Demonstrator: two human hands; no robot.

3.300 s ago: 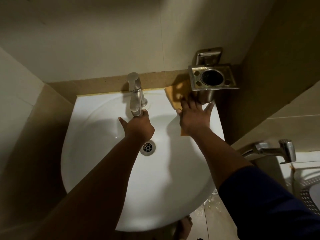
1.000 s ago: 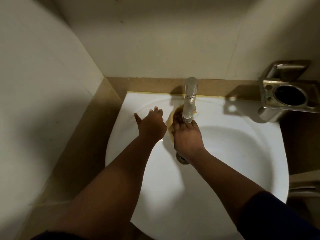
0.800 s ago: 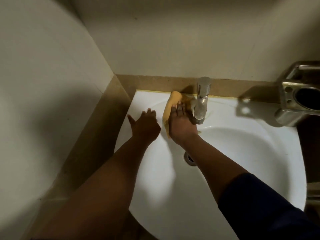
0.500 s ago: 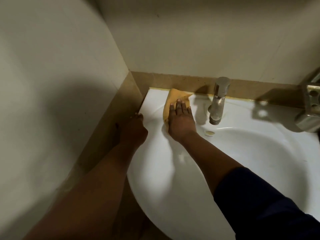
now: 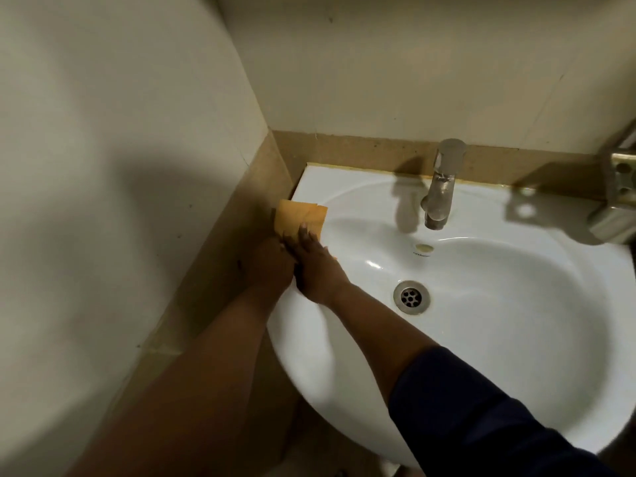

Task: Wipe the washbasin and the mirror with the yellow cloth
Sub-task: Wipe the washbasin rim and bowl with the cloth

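The white washbasin point(image 5: 481, 339) fills the lower right of the view. The yellow cloth point(image 5: 297, 216) lies on its left rim and hangs partly over the edge. My right hand point(image 5: 315, 266) presses flat on the cloth with straight fingers. My left hand point(image 5: 272, 266) sits right beside it at the basin's left edge, touching it; its fingers are in shadow and I cannot make out how they lie. No mirror is in view.
A steel tap point(image 5: 440, 187) stands at the back of the basin, with the drain point(image 5: 411, 297) in the bowl. A steel holder point(image 5: 619, 201) juts from the wall at the far right. Tiled walls close in at left and behind.
My right hand has slid the cloth from behind the tap along the rim to the basin's left edge. My left hand moved left ahead of it, and the two hands now touch.
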